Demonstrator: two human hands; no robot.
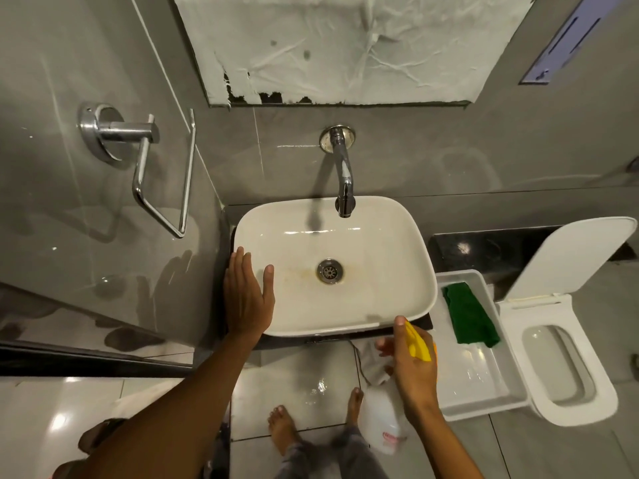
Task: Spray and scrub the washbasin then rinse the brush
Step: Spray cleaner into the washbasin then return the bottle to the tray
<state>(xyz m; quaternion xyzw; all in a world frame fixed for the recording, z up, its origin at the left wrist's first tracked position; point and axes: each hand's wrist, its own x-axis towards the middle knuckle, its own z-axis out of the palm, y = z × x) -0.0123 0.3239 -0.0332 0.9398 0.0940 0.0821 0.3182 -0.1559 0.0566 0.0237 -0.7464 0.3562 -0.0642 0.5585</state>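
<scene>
The white washbasin (380,264) sits below me with a steel drain (330,270) and a brownish stain around it. A chrome tap (344,174) reaches over its back rim. My left hand (247,295) lies flat and open on the basin's left rim. My right hand (411,361) is just past the basin's front right corner, closed around a white spray bottle (380,423) with a yellow trigger head (418,344). The nozzle points toward the basin. No brush is visible.
A white plastic tray (484,385) holding a green scrub cloth (470,314) stands right of the basin. Beyond it is a toilet (570,368) with its lid up. A chrome towel holder (145,160) juts from the left wall. My bare feet stand on wet floor tiles.
</scene>
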